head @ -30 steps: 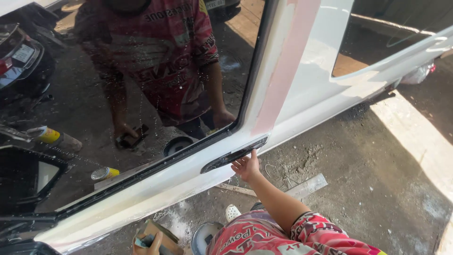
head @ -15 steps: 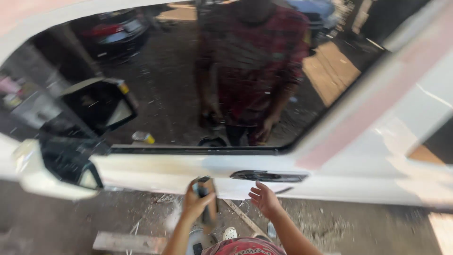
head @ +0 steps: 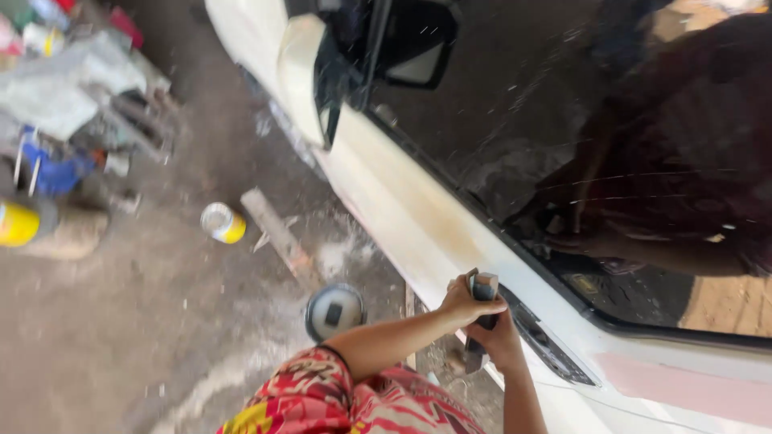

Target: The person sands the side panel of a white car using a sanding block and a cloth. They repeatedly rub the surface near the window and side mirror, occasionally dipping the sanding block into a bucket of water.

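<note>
a small grey sanding block [head: 483, 287] stands with its long axis roughly upright against the white car door [head: 418, 233], just forward of the dark recessed door handle [head: 547, 345] and below the window's black sill strip. the left hand [head: 466, 304] wraps over the block from the near side, fingers curled tight around its upper part; the right hand [head: 498, 337] lies directly beneath and touching, closed around the block's lower end, so both hands clamp the same tool and neither is spread. the left hand sits nearer the block's top, the right nearer the handle. the tinted window [head: 563, 137] reflects the person above the hands. outward, a side mirror [head: 378, 56] projects forward on the door, and a round tin [head: 334, 312] and a yellow can [head: 223, 222] rest on the concrete floor [head: 121, 337].
</note>
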